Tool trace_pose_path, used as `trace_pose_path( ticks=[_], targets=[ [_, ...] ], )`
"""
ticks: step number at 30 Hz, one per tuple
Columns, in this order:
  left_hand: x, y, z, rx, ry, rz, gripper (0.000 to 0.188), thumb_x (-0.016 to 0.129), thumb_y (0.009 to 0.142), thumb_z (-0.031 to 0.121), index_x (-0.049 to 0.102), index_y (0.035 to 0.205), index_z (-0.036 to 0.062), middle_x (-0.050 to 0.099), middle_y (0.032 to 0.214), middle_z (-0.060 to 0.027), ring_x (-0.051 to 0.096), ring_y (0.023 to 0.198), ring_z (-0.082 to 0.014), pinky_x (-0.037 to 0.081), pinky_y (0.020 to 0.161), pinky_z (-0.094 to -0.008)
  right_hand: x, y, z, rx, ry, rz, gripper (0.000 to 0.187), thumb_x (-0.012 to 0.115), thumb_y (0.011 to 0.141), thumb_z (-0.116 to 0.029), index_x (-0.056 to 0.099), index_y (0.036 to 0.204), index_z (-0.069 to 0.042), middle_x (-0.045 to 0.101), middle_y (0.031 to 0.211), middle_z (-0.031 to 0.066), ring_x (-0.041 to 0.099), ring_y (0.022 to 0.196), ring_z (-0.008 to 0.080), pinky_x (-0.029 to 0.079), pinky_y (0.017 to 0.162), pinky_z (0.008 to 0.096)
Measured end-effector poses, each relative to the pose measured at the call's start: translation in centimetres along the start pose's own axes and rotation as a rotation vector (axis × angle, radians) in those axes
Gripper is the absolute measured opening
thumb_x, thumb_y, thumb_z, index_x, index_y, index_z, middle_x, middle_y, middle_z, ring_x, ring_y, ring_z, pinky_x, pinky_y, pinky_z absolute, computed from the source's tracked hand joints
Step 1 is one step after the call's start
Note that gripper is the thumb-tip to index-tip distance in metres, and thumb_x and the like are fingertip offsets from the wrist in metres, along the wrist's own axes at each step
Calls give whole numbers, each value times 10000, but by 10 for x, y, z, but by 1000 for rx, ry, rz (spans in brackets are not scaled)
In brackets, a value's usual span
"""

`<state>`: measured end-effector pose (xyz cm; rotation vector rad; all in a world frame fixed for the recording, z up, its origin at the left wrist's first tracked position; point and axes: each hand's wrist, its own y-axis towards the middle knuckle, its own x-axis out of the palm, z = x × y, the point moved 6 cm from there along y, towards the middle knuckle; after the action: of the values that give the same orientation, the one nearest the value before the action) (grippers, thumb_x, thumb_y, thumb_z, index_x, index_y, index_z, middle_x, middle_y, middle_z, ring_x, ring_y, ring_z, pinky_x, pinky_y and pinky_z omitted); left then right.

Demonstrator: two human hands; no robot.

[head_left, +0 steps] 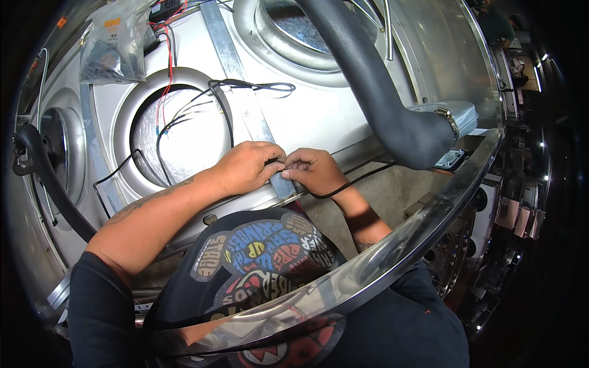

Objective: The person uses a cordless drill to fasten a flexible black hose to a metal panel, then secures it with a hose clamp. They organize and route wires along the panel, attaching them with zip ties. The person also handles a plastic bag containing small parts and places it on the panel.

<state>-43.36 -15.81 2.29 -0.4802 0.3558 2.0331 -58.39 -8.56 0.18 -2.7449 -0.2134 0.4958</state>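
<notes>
My left hand and my right hand meet fingertip to fingertip above a grey metal strip. Both are closed in a pinch on a thin black cable; the held part is small and mostly covered by fingers. From my right hand the cable curves under the wrist and off to the right. Another stretch of black cable drops toward my left wrist from a loop on the white panel. Beside my left forearm, a round opening has thin coloured wires hanging across it.
A thick black hose with a metal clamp crosses at the right. A clear plastic bag lies at the upper left. Another black hose bends along the left. A shiny curved metal rim passes in front of my body.
</notes>
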Motion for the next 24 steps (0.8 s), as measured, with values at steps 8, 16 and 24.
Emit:
trace_pose_path(
  ticks=[8, 16, 24],
  targets=[
    [3, -8, -12, -150, -202, 85, 184, 658, 957, 71, 674, 1130, 12, 760, 992, -149, 752, 949, -296, 576, 861, -380, -3, -7, 8, 3, 40, 130, 176, 838, 838, -140, 771, 956, -28, 745, 863, 43, 641, 707, 87, 531, 677, 256],
    [-57, -42, -34, -162, 55, -130, 436, 532, 784, -95, 666, 1188, -1, 703, 1032, -172, 703, 955, -321, 559, 907, -401, -2, -9, 10, -23, 31, 101, 148, 832, 851, -98, 762, 958, -23, 739, 878, 34, 636, 744, 81, 515, 687, 240],
    [-25, -56, -28, 46, -62, -349, 310, 675, 874, 43, 751, 1175, 44, 751, 1097, -148, 726, 974, -315, 581, 913, -418, -1, -8, 14, 6, 68, 92, 151, 833, 846, -126, 772, 952, -37, 736, 849, 37, 633, 712, 84, 514, 667, 243]
  ],
)
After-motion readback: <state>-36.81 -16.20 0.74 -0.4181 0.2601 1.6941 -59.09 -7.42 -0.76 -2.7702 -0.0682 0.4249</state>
